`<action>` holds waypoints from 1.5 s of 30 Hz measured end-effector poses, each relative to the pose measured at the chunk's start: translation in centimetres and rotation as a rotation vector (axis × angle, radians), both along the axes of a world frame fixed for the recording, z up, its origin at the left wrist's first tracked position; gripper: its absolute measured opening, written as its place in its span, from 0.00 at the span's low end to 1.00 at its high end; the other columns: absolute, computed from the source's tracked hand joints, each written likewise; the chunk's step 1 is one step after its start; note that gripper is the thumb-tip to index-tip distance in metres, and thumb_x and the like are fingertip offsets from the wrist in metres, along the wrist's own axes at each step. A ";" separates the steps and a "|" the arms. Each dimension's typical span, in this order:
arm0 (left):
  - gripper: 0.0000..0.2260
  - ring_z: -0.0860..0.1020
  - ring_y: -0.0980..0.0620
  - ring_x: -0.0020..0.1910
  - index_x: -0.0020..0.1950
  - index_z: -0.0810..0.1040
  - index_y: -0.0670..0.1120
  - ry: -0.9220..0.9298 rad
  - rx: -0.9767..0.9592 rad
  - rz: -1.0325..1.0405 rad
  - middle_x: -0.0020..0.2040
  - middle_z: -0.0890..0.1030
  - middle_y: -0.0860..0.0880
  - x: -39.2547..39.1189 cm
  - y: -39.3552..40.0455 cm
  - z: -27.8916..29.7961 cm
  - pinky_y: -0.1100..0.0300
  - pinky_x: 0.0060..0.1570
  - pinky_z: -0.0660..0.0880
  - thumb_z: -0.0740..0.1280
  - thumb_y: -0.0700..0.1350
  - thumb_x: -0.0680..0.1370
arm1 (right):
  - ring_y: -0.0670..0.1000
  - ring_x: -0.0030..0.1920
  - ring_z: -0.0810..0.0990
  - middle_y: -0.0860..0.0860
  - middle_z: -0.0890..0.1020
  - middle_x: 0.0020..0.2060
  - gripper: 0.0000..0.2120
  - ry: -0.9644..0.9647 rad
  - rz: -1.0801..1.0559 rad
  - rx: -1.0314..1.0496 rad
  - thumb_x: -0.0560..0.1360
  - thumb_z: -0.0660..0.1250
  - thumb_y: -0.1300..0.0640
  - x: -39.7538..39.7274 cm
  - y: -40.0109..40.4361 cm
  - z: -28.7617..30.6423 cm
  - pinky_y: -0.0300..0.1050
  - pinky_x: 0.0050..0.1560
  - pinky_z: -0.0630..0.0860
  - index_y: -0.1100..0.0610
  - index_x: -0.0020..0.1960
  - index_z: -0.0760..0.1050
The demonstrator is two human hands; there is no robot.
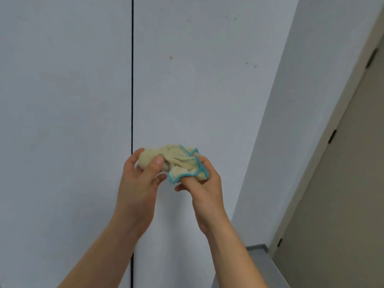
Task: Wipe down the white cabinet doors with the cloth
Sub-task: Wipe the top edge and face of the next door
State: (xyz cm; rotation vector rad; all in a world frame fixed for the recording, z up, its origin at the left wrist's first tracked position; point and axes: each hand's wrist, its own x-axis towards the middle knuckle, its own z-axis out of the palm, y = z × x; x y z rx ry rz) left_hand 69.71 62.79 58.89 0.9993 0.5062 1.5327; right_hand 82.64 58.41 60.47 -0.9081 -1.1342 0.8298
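Observation:
A crumpled cream cloth (178, 161) with a teal border is held up in front of two white cabinet doors. My left hand (141, 179) grips its left end, thumb over the bunched fabric. My right hand (201, 183) pinches its right corner, fingers tucked under the teal edge. The left door (62, 100) and the right door (197, 90) meet at a thin dark vertical gap (132, 80). The right door carries a few small yellowish spots (170, 57) above the cloth. The cloth does not touch either door, as far as I can tell.
The cabinet's white side panel (291, 100) runs down on the right. Beyond it stands a beige door (342, 183) with dark hinges on its frame. A grey ledge (261, 262) lies at the bottom right, next to my right forearm.

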 end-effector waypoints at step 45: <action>0.16 0.75 0.55 0.54 0.68 0.74 0.67 0.842 0.821 1.395 0.60 0.68 0.60 2.2 14.9 28.5 0.55 0.43 0.75 0.61 0.57 0.81 | 0.51 0.46 0.77 0.42 0.82 0.38 0.20 -0.583 -0.818 0.824 0.79 0.55 0.50 22.8 18.3 40.3 0.60 0.61 0.75 0.52 0.45 0.85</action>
